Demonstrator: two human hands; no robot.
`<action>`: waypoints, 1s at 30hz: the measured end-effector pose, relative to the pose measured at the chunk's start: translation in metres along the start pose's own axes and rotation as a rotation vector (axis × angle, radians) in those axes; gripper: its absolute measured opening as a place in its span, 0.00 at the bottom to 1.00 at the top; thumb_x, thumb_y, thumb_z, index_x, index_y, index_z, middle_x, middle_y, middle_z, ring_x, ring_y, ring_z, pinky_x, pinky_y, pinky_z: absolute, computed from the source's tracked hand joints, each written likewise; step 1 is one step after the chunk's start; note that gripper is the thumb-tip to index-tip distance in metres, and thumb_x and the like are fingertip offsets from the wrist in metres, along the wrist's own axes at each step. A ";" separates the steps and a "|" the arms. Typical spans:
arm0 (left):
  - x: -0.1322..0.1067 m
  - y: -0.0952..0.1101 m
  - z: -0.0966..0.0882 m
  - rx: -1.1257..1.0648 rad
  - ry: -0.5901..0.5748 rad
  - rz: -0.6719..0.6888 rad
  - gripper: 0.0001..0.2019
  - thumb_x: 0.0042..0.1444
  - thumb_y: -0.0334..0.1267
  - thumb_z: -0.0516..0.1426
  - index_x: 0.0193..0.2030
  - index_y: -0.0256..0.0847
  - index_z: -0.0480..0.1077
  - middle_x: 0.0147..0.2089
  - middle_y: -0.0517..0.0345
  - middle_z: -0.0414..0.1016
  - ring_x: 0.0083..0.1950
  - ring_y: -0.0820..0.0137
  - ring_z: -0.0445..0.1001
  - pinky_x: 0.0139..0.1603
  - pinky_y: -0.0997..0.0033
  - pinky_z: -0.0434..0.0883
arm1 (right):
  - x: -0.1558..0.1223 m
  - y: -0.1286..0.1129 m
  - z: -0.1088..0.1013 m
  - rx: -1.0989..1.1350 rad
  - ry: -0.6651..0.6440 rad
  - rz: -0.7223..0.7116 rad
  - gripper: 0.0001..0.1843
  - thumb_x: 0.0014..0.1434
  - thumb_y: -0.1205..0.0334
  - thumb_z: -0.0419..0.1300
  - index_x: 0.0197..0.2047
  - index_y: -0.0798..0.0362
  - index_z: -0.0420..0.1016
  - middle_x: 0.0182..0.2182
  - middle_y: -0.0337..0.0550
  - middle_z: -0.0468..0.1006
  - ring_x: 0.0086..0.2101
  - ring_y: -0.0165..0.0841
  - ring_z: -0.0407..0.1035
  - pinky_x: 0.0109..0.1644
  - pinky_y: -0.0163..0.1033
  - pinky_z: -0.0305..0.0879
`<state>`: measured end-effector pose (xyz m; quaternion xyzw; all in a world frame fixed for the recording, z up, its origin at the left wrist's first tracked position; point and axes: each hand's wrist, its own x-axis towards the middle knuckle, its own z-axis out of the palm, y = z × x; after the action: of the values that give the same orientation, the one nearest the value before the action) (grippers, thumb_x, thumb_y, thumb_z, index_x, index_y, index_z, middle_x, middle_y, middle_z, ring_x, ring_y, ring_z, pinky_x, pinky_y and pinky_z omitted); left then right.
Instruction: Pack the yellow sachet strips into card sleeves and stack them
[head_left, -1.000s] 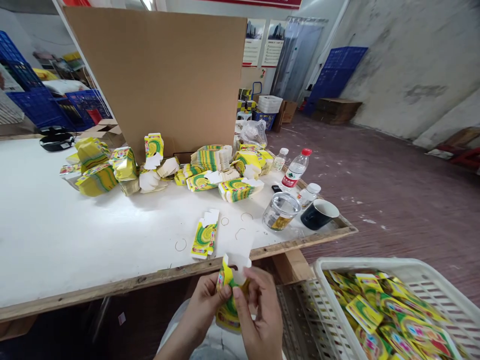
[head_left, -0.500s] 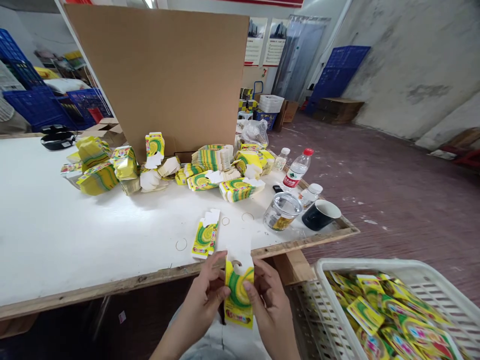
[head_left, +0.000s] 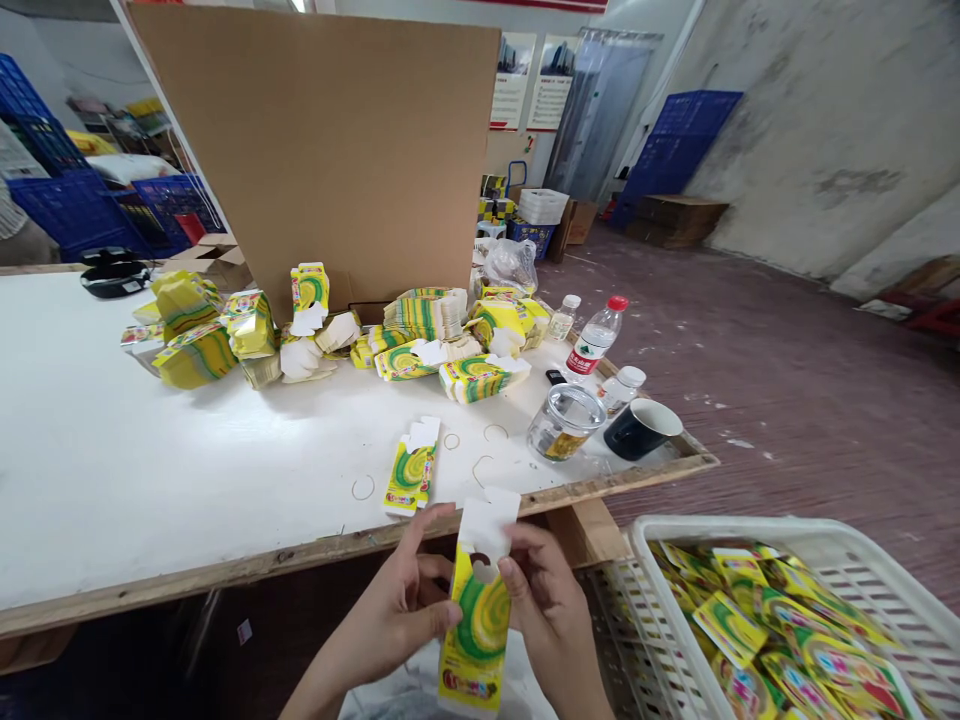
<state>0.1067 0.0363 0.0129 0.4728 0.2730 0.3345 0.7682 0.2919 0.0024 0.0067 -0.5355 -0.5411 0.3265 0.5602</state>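
Observation:
Both hands hold one small yellow-and-green printed carton below the table's front edge, its white top flaps standing up. My left hand pinches the carton's left side with thumb and fingers. My right hand grips its right side, fingertips at the flap. A flat stack of the same cartons lies on the white table just above my hands. More flat and folded cartons are heaped along the table's back.
A white plastic basket of yellow-green packets stands at the lower right. A glass jar, a dark mug and a water bottle sit at the table's right end. A large cardboard sheet stands behind. Rubber bands lie scattered.
The carton has been turned face up and tilted lower, its flaps opened upward. Both hands shifted slightly down and right along its sides.

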 end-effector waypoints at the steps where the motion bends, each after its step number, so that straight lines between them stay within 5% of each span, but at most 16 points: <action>1: 0.000 0.001 0.000 0.029 -0.003 -0.003 0.36 0.55 0.38 0.66 0.68 0.49 0.55 0.41 0.52 0.80 0.43 0.62 0.79 0.43 0.67 0.72 | 0.000 0.002 -0.001 0.011 0.030 0.014 0.14 0.66 0.56 0.58 0.52 0.50 0.74 0.38 0.46 0.80 0.34 0.35 0.75 0.37 0.37 0.73; 3: 0.002 0.001 -0.002 0.084 -0.008 0.008 0.30 0.57 0.39 0.64 0.66 0.48 0.62 0.46 0.49 0.80 0.47 0.60 0.78 0.47 0.64 0.73 | 0.001 0.005 -0.003 -0.013 0.042 -0.017 0.16 0.67 0.55 0.57 0.55 0.48 0.74 0.44 0.49 0.80 0.40 0.37 0.76 0.43 0.41 0.74; 7: 0.007 -0.004 -0.004 0.243 0.142 0.099 0.19 0.57 0.41 0.63 0.56 0.44 0.73 0.56 0.44 0.77 0.55 0.54 0.76 0.50 0.62 0.74 | 0.004 0.003 -0.010 -0.120 -0.034 -0.124 0.18 0.67 0.48 0.54 0.44 0.47 0.84 0.43 0.49 0.80 0.45 0.41 0.74 0.49 0.46 0.72; 14: 0.010 -0.001 0.003 0.228 0.072 0.057 0.26 0.61 0.41 0.59 0.67 0.46 0.63 0.50 0.45 0.81 0.51 0.57 0.79 0.52 0.61 0.74 | 0.005 0.009 0.002 -0.176 -0.113 0.160 0.19 0.60 0.57 0.60 0.53 0.54 0.75 0.20 0.31 0.66 0.21 0.30 0.63 0.25 0.31 0.63; 18: 0.009 0.003 0.003 0.198 0.072 0.051 0.27 0.61 0.41 0.60 0.67 0.45 0.63 0.50 0.44 0.81 0.53 0.57 0.79 0.54 0.60 0.73 | 0.006 0.010 0.007 -0.251 -0.105 0.145 0.16 0.58 0.60 0.59 0.49 0.53 0.73 0.18 0.27 0.60 0.18 0.28 0.58 0.22 0.31 0.57; 23: 0.010 0.004 0.005 0.177 0.081 0.051 0.27 0.61 0.40 0.60 0.66 0.46 0.63 0.51 0.44 0.81 0.53 0.58 0.78 0.54 0.61 0.72 | 0.005 0.008 0.010 -0.227 -0.125 0.193 0.19 0.55 0.62 0.60 0.51 0.52 0.69 0.19 0.27 0.65 0.18 0.28 0.58 0.22 0.31 0.55; 30: 0.012 0.000 0.000 0.172 0.101 0.062 0.25 0.59 0.37 0.61 0.63 0.44 0.66 0.52 0.44 0.81 0.51 0.58 0.79 0.51 0.62 0.73 | 0.006 0.007 0.007 -0.198 -0.090 0.140 0.16 0.59 0.60 0.60 0.51 0.52 0.73 0.20 0.31 0.70 0.20 0.30 0.65 0.24 0.32 0.62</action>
<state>0.1144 0.0456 0.0113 0.5278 0.3243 0.3569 0.6992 0.2880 0.0107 0.0008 -0.6094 -0.5565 0.3336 0.4556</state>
